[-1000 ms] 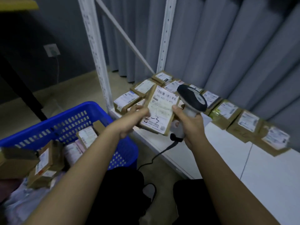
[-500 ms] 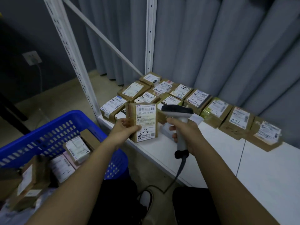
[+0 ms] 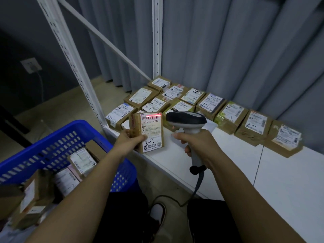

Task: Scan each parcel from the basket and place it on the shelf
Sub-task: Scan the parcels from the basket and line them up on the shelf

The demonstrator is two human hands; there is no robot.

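My left hand (image 3: 130, 140) grips a small brown parcel (image 3: 151, 130) upright, its white label facing me above the front edge of the white shelf (image 3: 236, 165). A red scan line glows across the barcode at the label's top. My right hand (image 3: 196, 144) holds a grey corded barcode scanner (image 3: 186, 121) by its handle, its head pointed left at the parcel. The blue basket (image 3: 52, 146) sits at lower left with several labelled parcels inside.
Several labelled parcels (image 3: 175, 100) lie in rows along the back of the shelf, up to the grey curtain. White slotted shelf uprights (image 3: 73, 67) and a diagonal brace rise at the left. The scanner cable (image 3: 196, 188) drops to the floor beside my shoe (image 3: 157, 213).
The parcel went from tilted to upright and lower, near the shelf edge. The scanner turned to point at it, and a red scan line now lights the barcode.
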